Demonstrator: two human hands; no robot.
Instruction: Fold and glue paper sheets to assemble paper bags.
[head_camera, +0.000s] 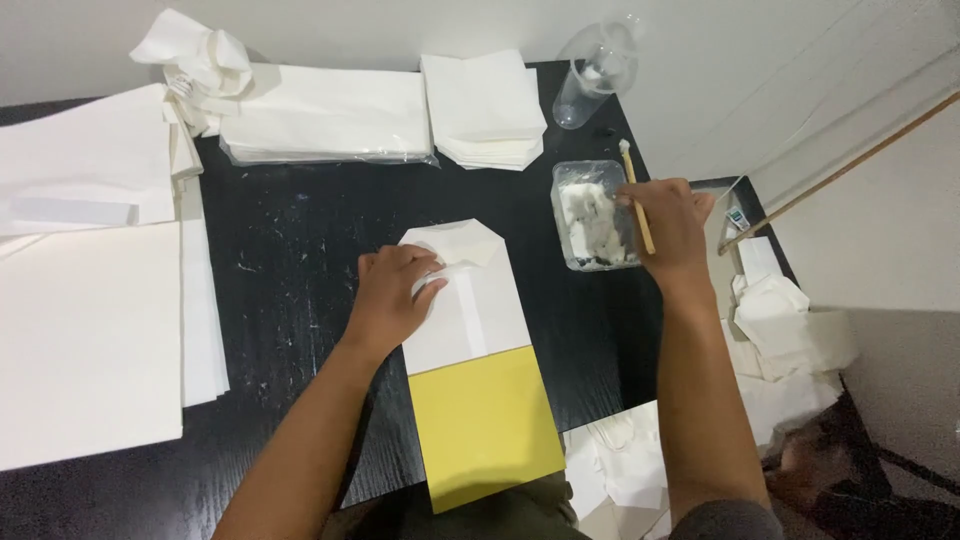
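Note:
A flat paper bag (480, 330), white at its far end and yellow at its near end, lies on the black table (290, 270). My left hand (395, 295) presses on the folded bottom flap at the white end. My right hand (670, 225) grips a thin wooden stick (636, 195) and holds it over a clear plastic tub (592, 215) of white paste just right of the bag.
Stacks of white paper (90, 330) fill the left side. More white sheets (325, 115) and folded pieces (485, 105) lie at the back, beside a clear plastic cup (595, 75). Finished white bags (780, 330) are piled off the table's right edge.

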